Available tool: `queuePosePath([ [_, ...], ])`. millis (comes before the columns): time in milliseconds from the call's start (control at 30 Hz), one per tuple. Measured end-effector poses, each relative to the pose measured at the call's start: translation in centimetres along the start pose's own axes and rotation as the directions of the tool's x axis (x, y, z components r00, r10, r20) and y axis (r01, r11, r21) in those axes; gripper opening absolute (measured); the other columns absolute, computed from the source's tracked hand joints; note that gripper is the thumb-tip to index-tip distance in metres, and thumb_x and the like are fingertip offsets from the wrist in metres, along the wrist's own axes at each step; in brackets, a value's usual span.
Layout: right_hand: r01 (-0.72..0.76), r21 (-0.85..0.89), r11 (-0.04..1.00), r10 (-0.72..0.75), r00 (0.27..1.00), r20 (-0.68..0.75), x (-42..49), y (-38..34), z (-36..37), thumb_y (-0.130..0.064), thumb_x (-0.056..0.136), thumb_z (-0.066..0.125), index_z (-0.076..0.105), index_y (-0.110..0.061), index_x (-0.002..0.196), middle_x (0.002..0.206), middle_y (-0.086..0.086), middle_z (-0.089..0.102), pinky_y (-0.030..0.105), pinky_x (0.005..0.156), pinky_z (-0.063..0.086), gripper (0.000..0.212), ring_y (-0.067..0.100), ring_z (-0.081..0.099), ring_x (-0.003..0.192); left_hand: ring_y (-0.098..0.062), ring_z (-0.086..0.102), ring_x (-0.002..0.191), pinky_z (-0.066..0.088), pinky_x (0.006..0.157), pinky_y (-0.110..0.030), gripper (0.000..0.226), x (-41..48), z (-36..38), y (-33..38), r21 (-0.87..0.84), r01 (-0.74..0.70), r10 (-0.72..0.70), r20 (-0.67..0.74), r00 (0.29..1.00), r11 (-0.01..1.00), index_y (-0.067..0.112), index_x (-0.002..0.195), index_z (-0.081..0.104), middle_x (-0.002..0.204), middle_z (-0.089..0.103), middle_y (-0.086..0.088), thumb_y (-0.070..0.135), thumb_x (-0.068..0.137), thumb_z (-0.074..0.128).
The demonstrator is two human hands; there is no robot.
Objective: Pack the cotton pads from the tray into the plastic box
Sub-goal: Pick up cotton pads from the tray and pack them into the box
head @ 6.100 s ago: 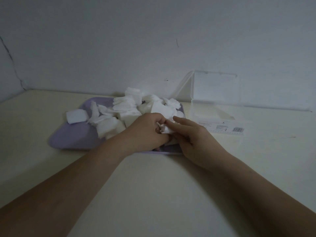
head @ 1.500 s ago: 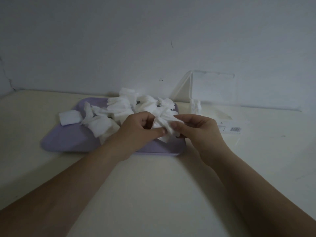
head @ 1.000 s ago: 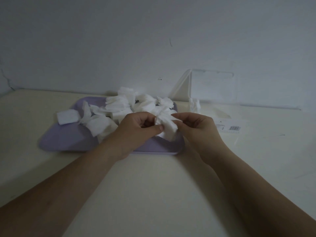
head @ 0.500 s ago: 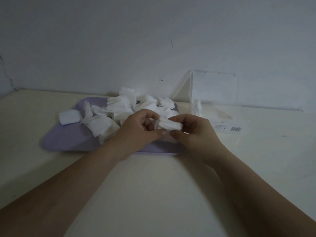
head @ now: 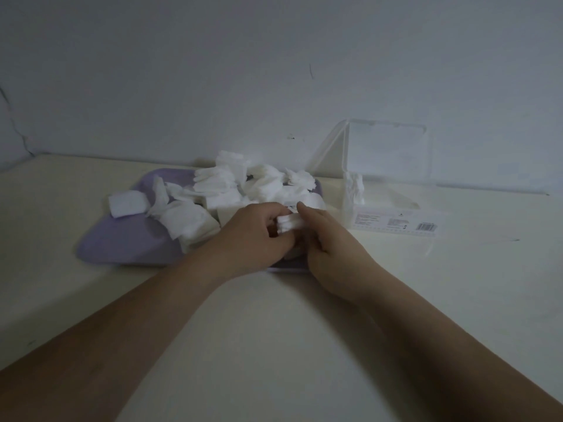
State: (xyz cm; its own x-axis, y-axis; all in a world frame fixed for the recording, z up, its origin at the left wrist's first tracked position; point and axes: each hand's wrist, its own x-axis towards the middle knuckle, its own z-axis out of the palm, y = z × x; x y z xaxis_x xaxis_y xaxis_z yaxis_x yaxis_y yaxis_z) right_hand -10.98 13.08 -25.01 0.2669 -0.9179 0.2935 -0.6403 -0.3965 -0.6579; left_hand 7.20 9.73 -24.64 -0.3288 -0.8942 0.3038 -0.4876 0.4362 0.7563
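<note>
many loose cotton pads [head: 213, 190] lie heaped on the lilac tray [head: 122, 239]. left hand [head: 253, 236] and right hand [head: 332, 242] pinch a small pad stack [head: 289, 223] over its near edge. square the edges before moving right to the open plastic box [head: 393, 208], which holds few pads.

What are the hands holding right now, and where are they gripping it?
A small stack of cotton pads, pinched between both hands: left hand at its left end, right hand at its right end, over the tray.
</note>
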Motion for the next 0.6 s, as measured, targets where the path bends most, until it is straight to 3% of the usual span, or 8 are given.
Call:
queuePosePath([
  [100, 0.015, -0.02, 1.0, -0.016, 1.0, -0.016, 0.1, 0.0, 0.3, 0.013, 0.088, 0.045, 0.049, -0.004, 0.146, 0.145, 0.014, 0.055, 0.022, 0.106, 0.029, 0.061, 0.038, 0.048, 0.133, -0.006, 0.062, 0.06, 0.049, 0.058, -0.024, 0.007, 0.0, 0.1, -0.2, 0.044, -0.013, 0.013, -0.004, 1.0, 0.999, 0.031, 0.083, 0.067, 0.07, 0.069, 0.008, 0.034, 0.081, 0.061],
  [200, -0.029, -0.006, 1.0, 0.028, 0.996, -0.083, 0.0, 0.0, 0.0, 0.004, 0.093, 0.054, 0.055, -0.011, 0.146, 0.145, 0.005, 0.059, 0.004, 0.102, 0.028, 0.054, 0.021, 0.052, 0.135, -0.014, 0.066, 0.065, 0.055, 0.061, -0.038, 0.018, -0.1, -0.2, -0.3, 0.09, -0.004, 0.005, -0.003, 1.0, 0.996, 0.027, 0.082, 0.066, 0.071, 0.07, 0.005, 0.042, 0.075, 0.064],
  [267, -0.039, -0.019, 0.999, 0.036, 0.991, -0.132, 0.0, -0.1, -0.3, 0.0, 0.09, 0.061, 0.062, -0.016, 0.138, 0.138, 0.002, 0.064, -0.002, 0.095, 0.03, 0.051, 0.015, 0.057, 0.126, -0.016, 0.066, 0.066, 0.055, 0.062, -0.04, 0.012, -0.2, -0.3, -0.2, 0.103, -0.04, 0.035, 0.055, 0.998, 0.994, 0.025, 0.083, 0.067, 0.071, 0.069, 0.005, 0.034, 0.076, 0.066],
  [367, -0.055, -0.017, 0.998, 0.051, 0.983, -0.179, 0.0, -0.2, -1.0, -0.002, 0.081, 0.066, 0.071, -0.019, 0.11, 0.107, -0.001, 0.069, 0.01, 0.075, 0.041, 0.034, 0.011, 0.061, 0.095, -0.004, 0.056, 0.059, 0.046, 0.058, -0.022, 0.023, -0.1, -0.5, 0.0, 0.072, -0.035, 0.03, 0.066, 0.997, 0.997, 0.028, 0.093, 0.07, 0.07, 0.063, 0.014, 0.022, 0.072, 0.063],
  [433, -0.103, 0.003, 0.995, 0.101, 0.962, -0.253, 0.0, -0.1, -1.2, -0.007, 0.079, 0.067, 0.064, -0.019, 0.096, 0.092, -0.003, 0.066, 0.02, 0.065, 0.04, 0.021, 0.012, 0.058, 0.081, -0.002, 0.055, 0.067, 0.044, 0.063, -0.021, 0.036, 0.0, -0.6, -0.2, 0.172, -0.009, 0.016, -0.042, 0.999, 0.985, 0.027, 0.103, 0.069, 0.085, 0.058, 0.015, 0.026, 0.068, 0.059],
  [533, -0.136, -0.003, 0.991, 0.125, 0.914, -0.385, 0.4, -0.1, -1.1, -0.007, 0.08, 0.064, 0.058, -0.015, 0.098, 0.096, 0.001, 0.061, 0.023, 0.065, 0.036, 0.02, 0.017, 0.055, 0.084, -0.014, 0.056, 0.075, 0.049, 0.071, -0.031, 0.041, -0.1, -0.4, -0.2, 0.395, -0.072, 0.103, -0.058, 0.993, 0.916, 0.019, 0.113, 0.066, 0.113, 0.053, 0.007, 0.021, 0.072, 0.058],
  [600, -0.136, 0.018, 0.991, 0.13, 0.893, -0.432, 0.7, -0.3, -0.8, -0.007, 0.085, 0.061, 0.056, -0.016, 0.1, 0.095, 0.001, 0.061, 0.018, 0.063, 0.035, 0.019, 0.015, 0.055, 0.083, -0.01, 0.051, 0.077, 0.044, 0.072, -0.027, 0.038, 0.1, -0.3, 0.4, 0.395, -0.181, 0.167, 0.07, 0.983, 0.901, 0.018, 0.11, 0.067, 0.109, 0.055, 0.009, 0.016, 0.073, 0.058],
])
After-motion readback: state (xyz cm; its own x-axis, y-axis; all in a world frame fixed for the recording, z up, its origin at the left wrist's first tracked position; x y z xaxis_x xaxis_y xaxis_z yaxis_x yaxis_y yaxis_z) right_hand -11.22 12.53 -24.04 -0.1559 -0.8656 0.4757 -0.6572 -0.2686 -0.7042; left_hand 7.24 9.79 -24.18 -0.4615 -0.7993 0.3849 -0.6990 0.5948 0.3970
